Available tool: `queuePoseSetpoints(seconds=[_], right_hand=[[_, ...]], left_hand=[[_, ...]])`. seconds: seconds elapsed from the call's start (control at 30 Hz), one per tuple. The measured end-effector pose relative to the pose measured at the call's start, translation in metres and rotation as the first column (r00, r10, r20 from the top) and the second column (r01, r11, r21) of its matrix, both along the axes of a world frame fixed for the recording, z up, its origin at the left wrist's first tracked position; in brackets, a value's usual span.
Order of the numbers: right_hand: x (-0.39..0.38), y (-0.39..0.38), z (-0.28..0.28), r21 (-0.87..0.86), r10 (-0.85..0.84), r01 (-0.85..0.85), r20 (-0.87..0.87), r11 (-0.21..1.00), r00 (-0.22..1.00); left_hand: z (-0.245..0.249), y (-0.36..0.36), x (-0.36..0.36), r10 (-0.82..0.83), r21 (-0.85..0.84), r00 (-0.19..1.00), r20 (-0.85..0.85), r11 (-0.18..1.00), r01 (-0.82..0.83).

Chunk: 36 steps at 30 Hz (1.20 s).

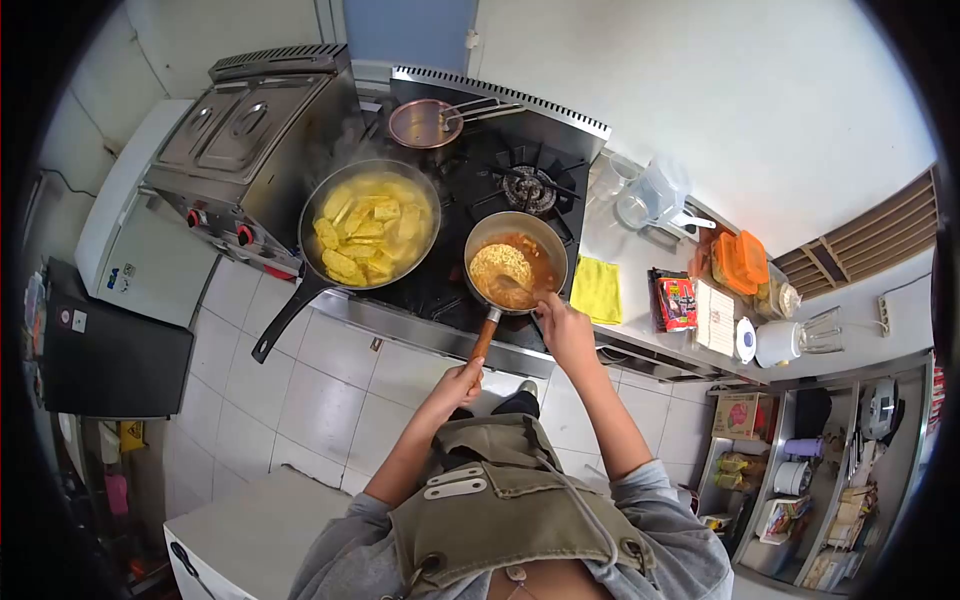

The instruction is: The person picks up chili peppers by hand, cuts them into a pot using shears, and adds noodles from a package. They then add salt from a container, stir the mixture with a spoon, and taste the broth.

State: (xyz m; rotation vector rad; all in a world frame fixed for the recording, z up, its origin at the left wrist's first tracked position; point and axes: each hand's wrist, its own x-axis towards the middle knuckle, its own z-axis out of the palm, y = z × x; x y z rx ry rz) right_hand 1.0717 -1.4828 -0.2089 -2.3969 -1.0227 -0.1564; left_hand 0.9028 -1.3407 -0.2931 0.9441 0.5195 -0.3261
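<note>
My left hand [455, 391] is wrapped round the wooden handle [486, 336] of a small saucepan [512, 224] on the front right of the stove. In the saucepan a block of instant noodles [497, 266] lies in reddish-orange broth [541, 262]. Over the pan's near right rim, my right hand [567, 330] grips a spoon [515, 285], whose bowl end is down at the noodles; its handle is mostly hidden by the fingers. To the left stands a large frying pan [428, 240] with yellow pieces [368, 228] in steaming liquid.
The frying pan's black handle [285, 318] juts past the stove's front edge. Behind are a round lid [425, 124] with tongs-like metal on it and a bare burner [528, 190]. A yellow cloth [597, 291], red packet [677, 303] and orange-lidded containers [741, 260] occupy the right counter.
</note>
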Motion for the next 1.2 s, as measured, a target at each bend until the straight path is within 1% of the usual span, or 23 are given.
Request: queuePoseSetpoints(seconds=[0.03,0.13,0.3,0.4,0.47,0.57,0.63,0.77,0.83,0.87,0.93,0.97,1.03,1.07,1.17,1.2], right_hand=[[-0.003,-0.005,0.002,-0.001,-0.008,0.008,0.001,1.000,1.000],[-0.007,-0.017,0.014,-0.059,0.010,-0.005,0.081,0.998,0.997],[0.005,-0.022,0.010,-0.087,-0.028,0.034,0.080,0.996,0.996],[0.019,-0.017,0.001,0.023,-0.002,0.000,0.089,1.000,0.996],[0.025,-0.011,0.002,0.007,-0.015,0.014,0.084,1.000,0.996],[0.027,-0.005,0.003,-0.003,-0.034,0.034,0.065,0.999,0.997],[0.024,-0.005,0.002,-0.015,-0.094,0.095,0.075,0.995,0.993],[0.018,-0.013,0.001,0.002,-0.117,0.117,0.085,0.993,0.989],[0.014,-0.019,0.002,0.060,-0.113,0.109,0.059,0.992,0.992],[0.012,-0.020,0.001,0.058,-0.112,0.108,0.057,0.992,0.992],[0.009,-0.024,-0.001,0.031,-0.137,0.138,-0.017,0.990,0.990],[0.005,-0.026,-0.001,0.028,-0.136,0.137,-0.018,0.990,0.991],[-0.002,-0.026,-0.003,0.053,-0.144,0.148,-0.073,0.988,0.987],[-0.005,-0.025,-0.003,0.084,-0.122,0.127,-0.062,0.988,0.991],[-0.019,-0.019,-0.001,0.076,-0.105,0.111,-0.086,0.991,0.991],[-0.021,-0.017,-0.002,0.061,-0.104,0.107,-0.051,0.992,0.993]], left_hand=[[-0.003,-0.002,-0.001,0.024,-0.027,1.000,0.010,0.999,-0.023],[0.001,-0.005,-0.005,0.030,-0.022,1.000,0.000,0.999,-0.030],[0.002,-0.005,-0.007,0.022,-0.032,1.000,0.001,0.999,-0.022],[0.003,-0.006,-0.007,0.028,-0.027,0.999,0.027,0.999,-0.027],[0.000,-0.006,-0.007,0.026,-0.015,1.000,-0.014,1.000,-0.026],[-0.001,-0.008,-0.007,0.055,-0.001,0.998,-0.015,0.998,-0.056],[-0.003,-0.010,-0.008,0.075,-0.003,0.997,-0.002,0.997,-0.075],[-0.006,-0.013,-0.008,0.116,-0.019,0.993,-0.002,0.993,-0.116],[-0.003,-0.016,-0.008,0.128,-0.010,0.992,-0.003,0.992,-0.128],[-0.002,-0.017,-0.008,0.138,0.001,0.990,-0.005,0.990,-0.138],[-0.003,-0.017,-0.008,0.139,-0.006,0.990,-0.003,0.990,-0.139],[-0.004,-0.017,-0.008,0.139,-0.013,0.990,0.002,0.990,-0.139],[-0.003,-0.017,-0.008,0.144,-0.017,0.990,0.013,0.990,-0.143],[-0.003,-0.018,-0.008,0.140,-0.019,0.990,0.007,0.990,-0.140],[-0.002,-0.019,-0.009,0.137,-0.020,0.991,0.008,0.990,-0.137],[-0.001,-0.020,-0.009,0.136,-0.019,0.991,0.016,0.991,-0.135]])
